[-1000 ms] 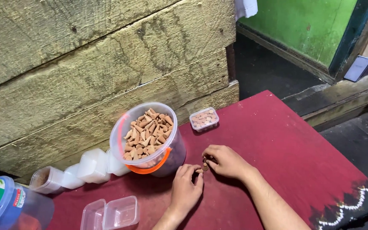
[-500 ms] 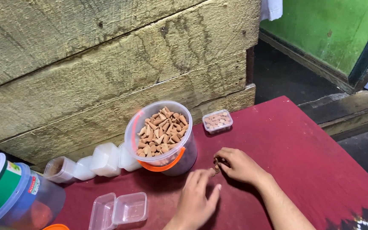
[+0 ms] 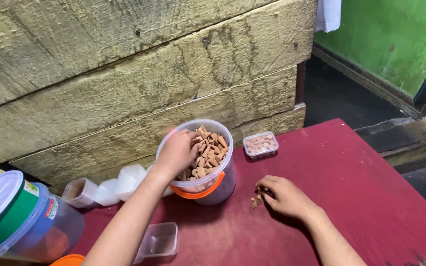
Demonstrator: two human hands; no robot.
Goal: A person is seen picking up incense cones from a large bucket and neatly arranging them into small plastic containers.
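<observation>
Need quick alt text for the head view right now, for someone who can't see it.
The left hand reaches into a clear bucket of small brown cones while the right hand rests on the red table beside a few loose cones.

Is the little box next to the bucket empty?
No, the little clear box beside the bucket holds a layer of small brown cones.

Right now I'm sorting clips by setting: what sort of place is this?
Probably a small home workshop: rough wooden planks behind a red-covered table, a clear bucket of small brown cones, and little plastic boxes.
</observation>
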